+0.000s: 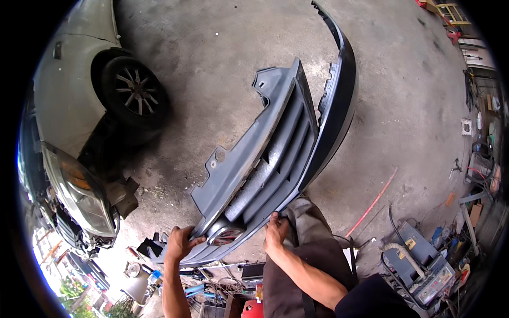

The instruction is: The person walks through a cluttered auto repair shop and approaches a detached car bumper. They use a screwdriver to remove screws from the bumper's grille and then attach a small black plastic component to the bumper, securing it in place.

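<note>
A large dark grey car grille with slanted slats lies along a long black bumper cover, which curves away to the far right. The grille's round emblem sits between my two hands. My left hand is closed on the grille's edge left of the emblem, thumb reaching over the top. On the other side, my right hand grips the near edge of the bumper cover, close to my knee. The fingers beneath the parts are hidden.
To the left stands a light-coloured car with its front stripped, showing a wheel and a headlight. A red rod lies on the concrete floor. At the lower right is a grey machine with hoses; scattered tools lie near my feet.
</note>
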Action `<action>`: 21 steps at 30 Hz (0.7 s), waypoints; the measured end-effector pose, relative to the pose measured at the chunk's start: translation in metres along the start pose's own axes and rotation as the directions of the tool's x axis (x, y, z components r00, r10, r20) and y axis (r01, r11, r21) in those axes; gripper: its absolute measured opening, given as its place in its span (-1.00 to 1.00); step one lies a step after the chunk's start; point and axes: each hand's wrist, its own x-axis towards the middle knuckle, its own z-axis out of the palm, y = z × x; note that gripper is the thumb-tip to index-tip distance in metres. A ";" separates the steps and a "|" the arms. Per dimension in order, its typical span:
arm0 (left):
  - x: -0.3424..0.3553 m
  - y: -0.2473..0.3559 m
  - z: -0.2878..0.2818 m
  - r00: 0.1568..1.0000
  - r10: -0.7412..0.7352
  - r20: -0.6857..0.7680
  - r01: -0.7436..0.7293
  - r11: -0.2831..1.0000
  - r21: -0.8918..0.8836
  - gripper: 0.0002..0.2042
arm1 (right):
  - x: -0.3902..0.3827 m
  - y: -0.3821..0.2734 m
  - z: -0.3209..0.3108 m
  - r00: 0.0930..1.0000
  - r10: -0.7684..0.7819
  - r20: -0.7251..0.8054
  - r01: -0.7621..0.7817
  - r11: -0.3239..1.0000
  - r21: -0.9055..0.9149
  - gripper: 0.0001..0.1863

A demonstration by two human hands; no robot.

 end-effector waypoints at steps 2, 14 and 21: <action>0.012 -0.002 0.012 0.999 0.030 0.015 -0.029 0.999 -0.041 -0.41 | 0.007 -0.003 -0.006 1.000 0.013 0.003 -0.013 1.000 0.008 -0.69; 0.117 -0.011 0.032 0.942 0.202 -0.270 -0.212 0.977 -0.009 -0.53 | 0.077 -0.026 0.048 0.985 0.113 0.131 -0.129 0.984 0.121 -0.85; 0.148 -0.035 0.038 0.840 0.027 -0.542 0.001 0.999 0.052 -0.64 | 0.061 -0.041 0.115 0.958 0.057 0.281 -0.122 0.968 0.218 -0.88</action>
